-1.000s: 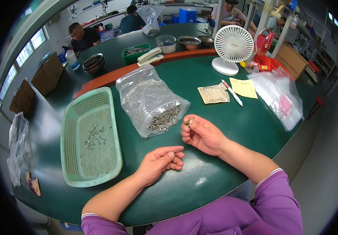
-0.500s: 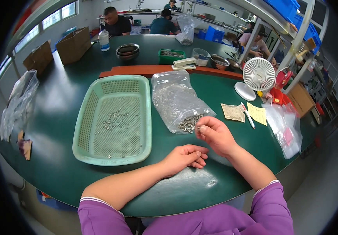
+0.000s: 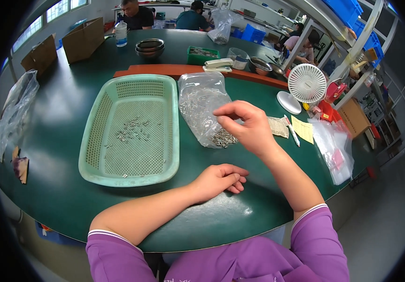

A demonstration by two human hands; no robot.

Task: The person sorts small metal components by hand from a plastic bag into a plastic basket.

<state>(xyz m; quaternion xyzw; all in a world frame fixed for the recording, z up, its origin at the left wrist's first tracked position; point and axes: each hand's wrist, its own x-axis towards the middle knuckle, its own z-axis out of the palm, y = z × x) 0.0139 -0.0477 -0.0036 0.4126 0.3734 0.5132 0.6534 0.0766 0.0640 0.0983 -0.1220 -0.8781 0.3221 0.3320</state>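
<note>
My right hand is raised over the open end of a clear plastic bag. Its thumb and forefinger tips are slightly parted, and no piece shows between them. Small silver metal cylinders spill toward the bag's mouth, partly hidden by that hand. On the table in front of the bag rests my left hand, fingers loosely bent and apart, with nothing visible in it. A pale green perforated plastic basket sits to the left, with a scatter of similar small metal pieces on its floor.
A white fan, a pen, paper slips and flat plastic bags lie to the right. Behind the brown-red strip stand a green tray and metal bowls. Several people work farther back.
My right hand has risen up and left from the bag's mouth, its pinch loosening. My left hand stays on the table. The whole view has shifted slightly.
</note>
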